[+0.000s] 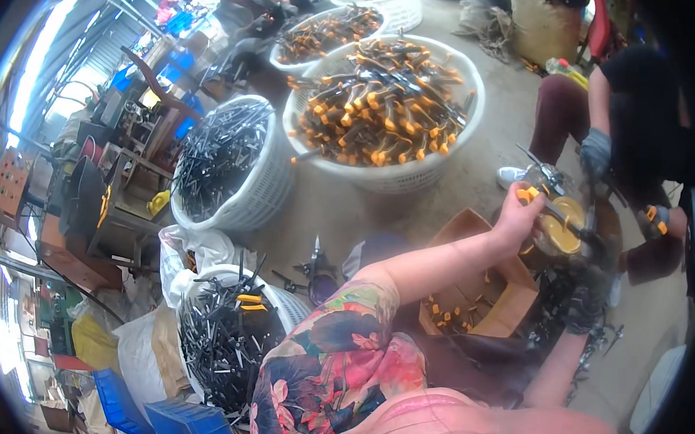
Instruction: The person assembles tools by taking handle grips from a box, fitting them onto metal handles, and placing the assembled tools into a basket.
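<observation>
My bare left hand (516,218) is closed on the orange end of a black-and-orange tool handle (559,212), held above a round yellow-topped piece (561,236). In a dark glove, my right hand (584,306) is at the handle's dark far end. Its fingers look closed, but they blend into the dark parts and what they grip is unclear. Below my left forearm is an open cardboard box (515,296) with small orange-tipped pieces inside. Dark metal parts lie near my right wrist.
A co-worker sits opposite, with one gloved hand (596,154) and another hand (675,222) near an orange-and-black piece. White baskets (380,180) of orange-and-black handles stand ahead. Baskets of black parts (222,161) are at left, with blue bins (191,422) at lower left.
</observation>
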Demonstrator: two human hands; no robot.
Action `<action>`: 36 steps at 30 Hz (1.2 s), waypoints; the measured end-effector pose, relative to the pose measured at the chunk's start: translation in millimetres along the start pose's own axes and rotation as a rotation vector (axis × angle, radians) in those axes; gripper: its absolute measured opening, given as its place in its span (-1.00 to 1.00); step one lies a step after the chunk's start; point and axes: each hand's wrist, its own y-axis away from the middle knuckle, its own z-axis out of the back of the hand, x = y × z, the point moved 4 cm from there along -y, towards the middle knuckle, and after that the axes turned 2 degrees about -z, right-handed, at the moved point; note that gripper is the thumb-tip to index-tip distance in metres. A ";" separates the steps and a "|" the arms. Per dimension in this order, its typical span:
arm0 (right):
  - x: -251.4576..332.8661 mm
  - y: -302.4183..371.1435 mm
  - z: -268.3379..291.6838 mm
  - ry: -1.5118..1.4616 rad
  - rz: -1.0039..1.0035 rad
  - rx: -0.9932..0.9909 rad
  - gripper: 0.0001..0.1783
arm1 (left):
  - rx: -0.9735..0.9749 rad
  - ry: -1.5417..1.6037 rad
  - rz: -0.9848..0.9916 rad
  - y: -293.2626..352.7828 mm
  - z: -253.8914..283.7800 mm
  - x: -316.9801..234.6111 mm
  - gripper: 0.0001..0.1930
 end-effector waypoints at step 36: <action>-3.3 -13.7 16.2 0.326 -0.088 -0.238 -0.67 | 0.009 0.317 0.356 -43.3 35.1 6.3 -0.75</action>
